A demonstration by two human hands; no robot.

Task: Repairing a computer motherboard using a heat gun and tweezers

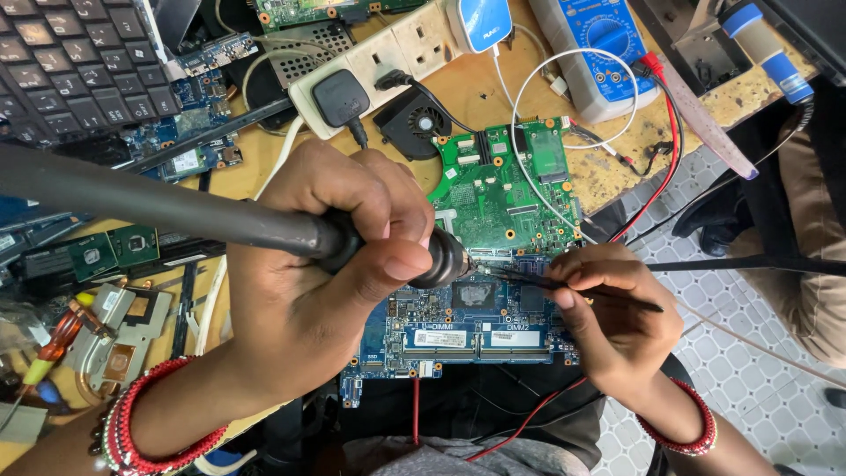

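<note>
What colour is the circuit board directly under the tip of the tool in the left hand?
Blue; the circuit board shows best in the head view, below a green board.

I see a worn wooden workbench (493, 88) with a scuffed, stained top, I see white patterned floor tiles (758, 370) to its right, even bright light over everything, no hard shadows from here

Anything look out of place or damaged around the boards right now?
Yes. The blue board sits off the bench edge, partly on the person's lap. The green board overlaps it, askew. The bench top is chipped. Left hand grips a hot-air nozzle; right hand holds tweezers.
</note>
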